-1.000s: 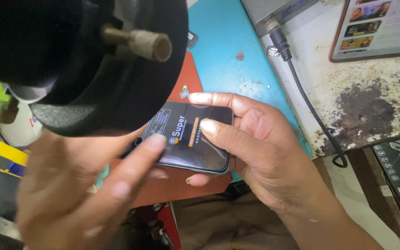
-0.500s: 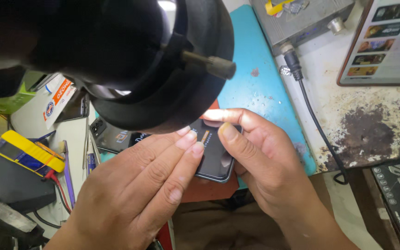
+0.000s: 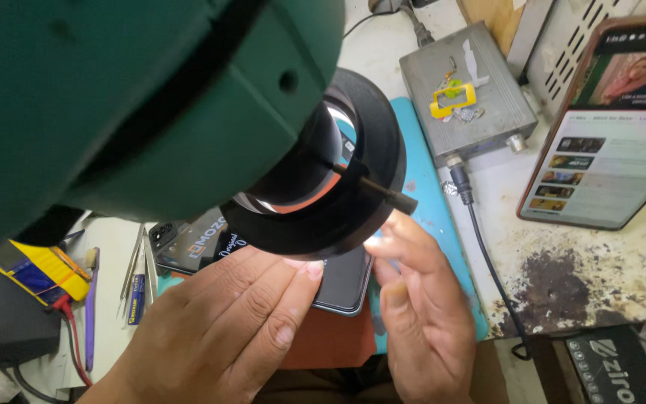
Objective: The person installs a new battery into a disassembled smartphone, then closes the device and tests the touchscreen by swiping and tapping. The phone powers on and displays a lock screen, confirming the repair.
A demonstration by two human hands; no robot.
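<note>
While a bulky green microscope head (image 3: 136,97) fills the upper left of the head view, its black lens ring (image 3: 353,187) hangs just above both hands, and a small knurled screw pokes from its rim. Under the ring lies a dark, glossy smartphone (image 3: 345,280), flat on a matte orange pad (image 3: 330,340) that sits on a smooth teal mat (image 3: 443,247). The left hand (image 3: 226,329) is laid flat over the phone's near side, fingers straight and close together, fingertips resting on the glass. The right hand (image 3: 420,314) stands at the phone's right edge, fingers loosely curled, thumb and forefinger meeting near its upper corner; the ring hides whether they actually pinch it.

A brushed grey metal box (image 3: 465,105) stands beyond the mat, with a black cable (image 3: 487,262) trailing from it toward the table's front edge. A second phone with a lit screen (image 3: 607,142) leans at the right, above a stained, pitted white tabletop (image 3: 592,277). At the left lie thin steel tweezers (image 3: 134,262) and a yellow tool (image 3: 39,269). Open room is narrow: the ring crowds from above, and bare surface shows mostly right of the cable.
</note>
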